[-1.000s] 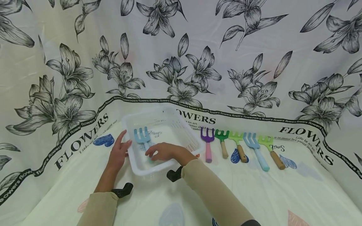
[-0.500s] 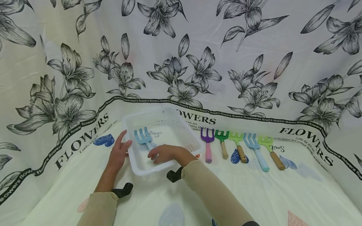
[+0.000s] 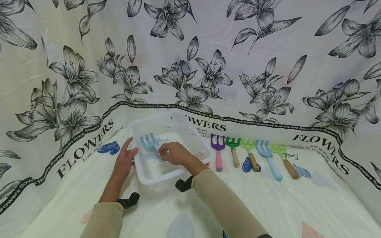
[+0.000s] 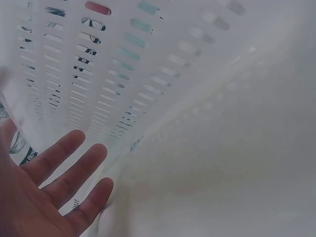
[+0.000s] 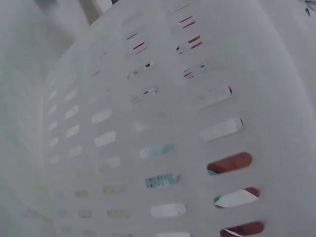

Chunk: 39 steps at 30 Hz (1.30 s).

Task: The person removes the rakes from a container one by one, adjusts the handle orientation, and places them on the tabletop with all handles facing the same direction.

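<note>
A white plastic basket (image 3: 144,180) with slotted sides stands on the cloth. Inside it is a light blue hand rake (image 3: 148,141), prongs toward the far left. My right hand (image 3: 175,153) reaches over the near rim and pinches its handle with curled fingers, which hide most of the handle. Through the slots in the right wrist view, bits of fingers (image 5: 232,163) and a teal patch show. My left hand (image 3: 123,162) is at the basket's left rim. In the left wrist view its fingers (image 4: 74,177) are spread, nearly straight, along the basket's outer wall.
Right of the basket lies a row of hand rakes: a purple one with pink handle (image 3: 218,152), a dark green one (image 3: 234,150), a light green one (image 3: 251,153), a blue one (image 3: 269,160) and another light green one (image 3: 287,162). A flower-printed curtain (image 3: 190,82) rises behind.
My right hand has lifted and shifted slightly away from the near rim, with the blue rake's handle in its fingers. The rake's head has tilted and moved a little. My left hand stays put.
</note>
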Motion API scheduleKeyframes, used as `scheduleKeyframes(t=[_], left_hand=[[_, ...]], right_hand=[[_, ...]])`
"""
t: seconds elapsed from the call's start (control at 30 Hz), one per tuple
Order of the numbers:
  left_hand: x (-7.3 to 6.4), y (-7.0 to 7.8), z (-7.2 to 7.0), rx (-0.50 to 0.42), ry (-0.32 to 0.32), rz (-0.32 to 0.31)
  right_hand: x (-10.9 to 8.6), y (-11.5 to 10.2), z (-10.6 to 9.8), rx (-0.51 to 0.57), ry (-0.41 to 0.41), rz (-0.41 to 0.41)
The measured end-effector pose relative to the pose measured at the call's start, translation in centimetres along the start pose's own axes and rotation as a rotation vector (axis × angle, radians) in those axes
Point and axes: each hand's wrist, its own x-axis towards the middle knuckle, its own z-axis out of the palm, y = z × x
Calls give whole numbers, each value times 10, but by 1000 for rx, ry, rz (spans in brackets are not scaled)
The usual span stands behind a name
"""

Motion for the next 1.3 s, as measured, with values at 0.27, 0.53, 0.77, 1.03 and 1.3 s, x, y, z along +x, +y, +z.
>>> scheduleKeyframes(t=[0.27, 0.53, 0.77, 1.03, 1.3], left_hand=[[1, 0, 1, 7, 8, -6], [1, 0, 1, 1, 7, -3], [0, 5, 1, -13, -2, -12], [-2, 9, 1, -23, -4, -22], [-1, 0, 1, 1, 5, -18]], right_hand=[[-1, 3, -3, -64, 280, 47], [-5, 2, -6, -70, 364, 58], [-8, -1, -9, -103, 453, 29], [-9, 1, -7, -15, 770, -70], [-11, 0, -7, 67, 889, -145]])
